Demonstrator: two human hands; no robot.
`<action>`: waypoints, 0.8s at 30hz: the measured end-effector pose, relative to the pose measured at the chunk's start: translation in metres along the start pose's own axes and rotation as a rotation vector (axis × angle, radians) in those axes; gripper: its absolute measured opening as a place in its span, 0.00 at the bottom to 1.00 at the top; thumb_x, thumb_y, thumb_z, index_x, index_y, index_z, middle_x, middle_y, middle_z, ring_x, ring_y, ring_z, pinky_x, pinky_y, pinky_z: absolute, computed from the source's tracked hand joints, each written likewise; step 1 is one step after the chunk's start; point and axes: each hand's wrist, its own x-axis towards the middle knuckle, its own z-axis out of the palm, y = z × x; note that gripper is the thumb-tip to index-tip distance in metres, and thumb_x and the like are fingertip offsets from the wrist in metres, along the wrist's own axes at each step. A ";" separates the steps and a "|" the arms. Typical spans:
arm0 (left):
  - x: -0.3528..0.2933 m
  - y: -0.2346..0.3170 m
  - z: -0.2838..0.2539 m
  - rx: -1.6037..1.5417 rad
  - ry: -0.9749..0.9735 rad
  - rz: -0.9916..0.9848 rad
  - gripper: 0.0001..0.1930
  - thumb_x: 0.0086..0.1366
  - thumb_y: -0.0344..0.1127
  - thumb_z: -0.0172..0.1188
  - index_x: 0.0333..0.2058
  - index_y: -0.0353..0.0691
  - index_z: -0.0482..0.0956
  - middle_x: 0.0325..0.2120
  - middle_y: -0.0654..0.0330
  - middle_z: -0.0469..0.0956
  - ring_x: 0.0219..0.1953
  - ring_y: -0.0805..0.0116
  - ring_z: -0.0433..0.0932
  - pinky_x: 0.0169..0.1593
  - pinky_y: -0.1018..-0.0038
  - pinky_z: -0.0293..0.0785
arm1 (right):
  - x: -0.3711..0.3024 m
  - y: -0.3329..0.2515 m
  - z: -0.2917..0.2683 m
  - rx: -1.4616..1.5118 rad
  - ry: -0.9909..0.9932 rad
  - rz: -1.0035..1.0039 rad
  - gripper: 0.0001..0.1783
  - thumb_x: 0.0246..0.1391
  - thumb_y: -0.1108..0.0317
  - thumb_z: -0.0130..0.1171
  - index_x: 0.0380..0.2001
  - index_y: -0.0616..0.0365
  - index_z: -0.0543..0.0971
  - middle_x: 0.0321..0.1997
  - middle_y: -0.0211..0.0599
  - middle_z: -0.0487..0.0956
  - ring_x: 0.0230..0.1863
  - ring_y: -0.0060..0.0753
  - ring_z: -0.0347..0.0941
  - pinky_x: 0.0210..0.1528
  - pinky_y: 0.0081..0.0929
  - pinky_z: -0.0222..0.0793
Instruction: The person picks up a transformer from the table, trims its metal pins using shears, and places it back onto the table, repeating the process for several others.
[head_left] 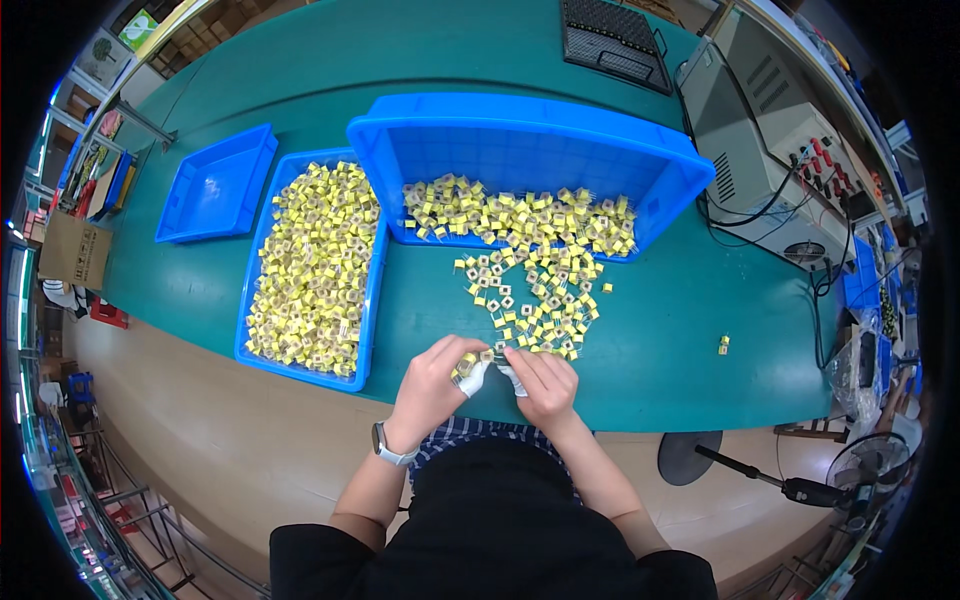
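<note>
A small, yellow-and-grey, block-shaped component (487, 356), its direction and long axis too small to discern, is pinched in the left hand (432, 385) beside the right hand (541, 386), whose grip cannot be told, over the flat green tabletop (660, 350).

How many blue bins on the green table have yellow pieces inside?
2: a shallow tray on the left, full of yellow pieces, and a big tub tipped on its side in the middle. Neither is hidden.
</note>
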 end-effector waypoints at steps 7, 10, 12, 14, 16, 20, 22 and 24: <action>-0.001 0.002 -0.003 0.030 -0.031 -0.005 0.13 0.55 0.25 0.70 0.41 0.37 0.82 0.34 0.55 0.81 0.37 0.54 0.82 0.39 0.66 0.78 | -0.002 0.002 0.001 0.014 0.027 -0.001 0.25 0.36 0.78 0.64 0.45 0.65 0.85 0.35 0.41 0.84 0.28 0.38 0.77 0.29 0.32 0.71; -0.001 0.001 -0.003 0.030 -0.040 0.005 0.14 0.55 0.25 0.70 0.41 0.37 0.82 0.34 0.55 0.81 0.37 0.54 0.82 0.39 0.65 0.78 | -0.002 0.001 0.001 0.012 0.018 -0.001 0.26 0.35 0.78 0.65 0.44 0.65 0.85 0.35 0.40 0.84 0.28 0.38 0.77 0.28 0.32 0.70; -0.002 0.000 -0.003 0.031 -0.038 0.015 0.14 0.55 0.25 0.70 0.41 0.37 0.82 0.34 0.55 0.81 0.36 0.53 0.82 0.39 0.65 0.78 | -0.002 0.000 0.001 0.012 0.010 -0.002 0.26 0.35 0.78 0.65 0.44 0.65 0.85 0.35 0.40 0.84 0.28 0.38 0.77 0.28 0.32 0.69; -0.002 0.001 -0.004 0.029 -0.056 -0.003 0.13 0.55 0.25 0.70 0.40 0.37 0.82 0.34 0.55 0.82 0.37 0.54 0.83 0.40 0.65 0.79 | -0.002 0.000 0.000 0.017 -0.003 -0.005 0.25 0.35 0.78 0.65 0.44 0.64 0.85 0.34 0.39 0.84 0.27 0.37 0.77 0.28 0.32 0.68; -0.001 -0.002 -0.004 -0.021 -0.062 -0.007 0.13 0.55 0.25 0.70 0.40 0.36 0.82 0.34 0.55 0.83 0.37 0.54 0.83 0.40 0.66 0.79 | -0.002 0.001 -0.001 0.019 0.001 -0.004 0.25 0.35 0.78 0.65 0.44 0.64 0.85 0.34 0.39 0.84 0.27 0.37 0.77 0.28 0.32 0.68; 0.000 -0.006 -0.005 -0.079 -0.094 -0.030 0.13 0.56 0.25 0.70 0.41 0.36 0.83 0.36 0.55 0.84 0.39 0.55 0.84 0.42 0.67 0.80 | -0.001 0.000 -0.002 0.023 -0.001 -0.008 0.25 0.35 0.77 0.66 0.44 0.64 0.85 0.34 0.39 0.83 0.27 0.37 0.76 0.28 0.32 0.68; 0.000 -0.009 -0.004 -0.095 -0.093 -0.025 0.13 0.56 0.26 0.70 0.41 0.36 0.83 0.36 0.55 0.84 0.39 0.55 0.84 0.42 0.67 0.80 | -0.001 0.000 -0.001 0.030 0.000 -0.006 0.25 0.35 0.77 0.66 0.44 0.64 0.85 0.34 0.39 0.84 0.27 0.38 0.77 0.28 0.32 0.68; 0.000 -0.012 -0.002 -0.115 -0.094 -0.018 0.13 0.56 0.26 0.70 0.41 0.36 0.83 0.37 0.55 0.84 0.40 0.55 0.84 0.43 0.68 0.80 | -0.002 0.001 -0.001 0.032 -0.001 -0.003 0.25 0.36 0.77 0.66 0.44 0.64 0.85 0.34 0.40 0.84 0.27 0.38 0.77 0.28 0.32 0.69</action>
